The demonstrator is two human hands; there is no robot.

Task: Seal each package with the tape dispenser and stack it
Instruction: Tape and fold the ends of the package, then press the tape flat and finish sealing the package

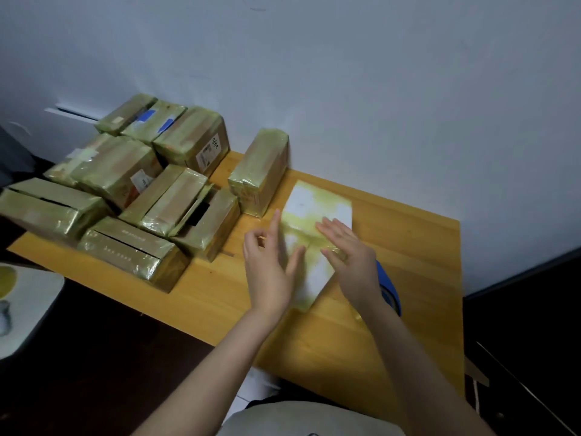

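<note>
A flat white package (309,212) wrapped in yellowish tape lies on the wooden table (408,247). My right hand (349,250) rests flat on its top with straight fingers. My left hand (270,262) hovers at the package's left edge, index finger raised and the other fingers loosely curled, holding nothing. A blue tape dispenser (390,286) sits just right of the package, mostly hidden behind my right forearm. One taped box (259,171) stands alone beyond the package.
Several taped cardboard boxes (132,190) are piled on the table's left half, a few with open slits. A pale wall runs behind the table. A white side table (28,303) stands at the lower left over dark floor.
</note>
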